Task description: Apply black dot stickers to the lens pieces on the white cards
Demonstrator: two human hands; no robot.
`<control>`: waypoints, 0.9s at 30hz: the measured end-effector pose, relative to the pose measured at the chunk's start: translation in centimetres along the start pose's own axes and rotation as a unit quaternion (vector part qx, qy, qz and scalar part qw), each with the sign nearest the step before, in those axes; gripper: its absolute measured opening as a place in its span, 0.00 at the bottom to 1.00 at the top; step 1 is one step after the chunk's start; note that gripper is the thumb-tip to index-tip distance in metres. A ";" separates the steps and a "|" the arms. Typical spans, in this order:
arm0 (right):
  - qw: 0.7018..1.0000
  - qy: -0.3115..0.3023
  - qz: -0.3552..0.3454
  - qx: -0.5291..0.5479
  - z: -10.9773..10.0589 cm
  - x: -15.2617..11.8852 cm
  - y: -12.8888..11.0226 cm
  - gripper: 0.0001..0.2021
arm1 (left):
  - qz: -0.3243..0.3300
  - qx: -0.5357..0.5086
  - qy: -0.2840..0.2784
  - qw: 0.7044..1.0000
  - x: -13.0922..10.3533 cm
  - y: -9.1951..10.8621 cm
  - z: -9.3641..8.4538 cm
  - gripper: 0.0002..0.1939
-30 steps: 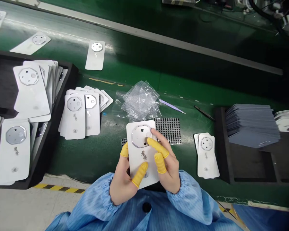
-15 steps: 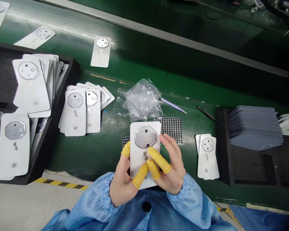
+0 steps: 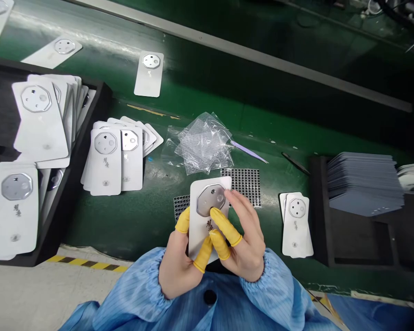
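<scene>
My left hand [image 3: 184,259] is closed on a white phone back cover [image 3: 198,234], with a yellow-cotted thumb on its face and a yellow-cotted finger at its left edge. The cover has a silver octagonal camera plate [image 3: 208,200] near the top and dark lettering below. On the same cover rests my right hand [image 3: 243,246]: one yellow-cotted fingertip presses at the plate's lower edge, another touches the face near the left thumb. Its bare fingers reach along the cover's right edge. Whatever lies under the pressing fingertip is hidden. Behind the cover are sheets of small black dots [image 3: 244,186].
Clear plastic film [image 3: 203,142] lies beyond my hands, beside lilac tweezers [image 3: 250,151] and black tweezers [image 3: 296,163]. Stacked covers [image 3: 105,170] stand left, others [image 3: 296,227] right. Black trays [image 3: 100,103] [image 3: 320,216] flank me, the right one holding grey-blue panels [image 3: 365,184].
The cover has tilted and shifted slightly right, darkening its camera plate. A black dot seen at the plate's lower edge is now hidden under my right fingertip.
</scene>
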State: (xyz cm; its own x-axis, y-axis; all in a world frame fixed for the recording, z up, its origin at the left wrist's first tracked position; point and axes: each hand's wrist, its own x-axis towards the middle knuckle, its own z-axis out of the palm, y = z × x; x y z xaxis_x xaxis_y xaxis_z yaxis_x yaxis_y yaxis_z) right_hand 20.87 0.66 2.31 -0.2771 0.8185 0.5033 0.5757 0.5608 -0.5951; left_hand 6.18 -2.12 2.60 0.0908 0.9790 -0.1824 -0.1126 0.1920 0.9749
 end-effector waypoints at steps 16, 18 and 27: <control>0.998 0.021 0.003 0.064 -0.9 1.0 -0.2 0.17 | 0.021 -0.004 -0.013 1.000 -0.2 0.6 0.1 0.32; 0.998 0.016 -0.007 0.053 -1.0 1.1 -0.3 0.17 | 0.027 0.009 -0.009 1.000 -0.2 0.5 0.1 0.33; 0.999 -0.020 -0.027 0.036 -1.7 1.7 -0.3 0.14 | 0.094 0.148 0.013 0.984 -0.5 -0.5 -0.3 0.34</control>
State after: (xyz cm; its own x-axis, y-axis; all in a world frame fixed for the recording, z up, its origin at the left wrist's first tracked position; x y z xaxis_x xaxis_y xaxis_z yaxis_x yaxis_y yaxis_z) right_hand 21.46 1.67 4.43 -0.3369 0.7909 0.5108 0.5035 0.6098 -0.6121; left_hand 5.90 -2.66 2.14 0.0707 0.9975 0.0055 0.1688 -0.0174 0.9855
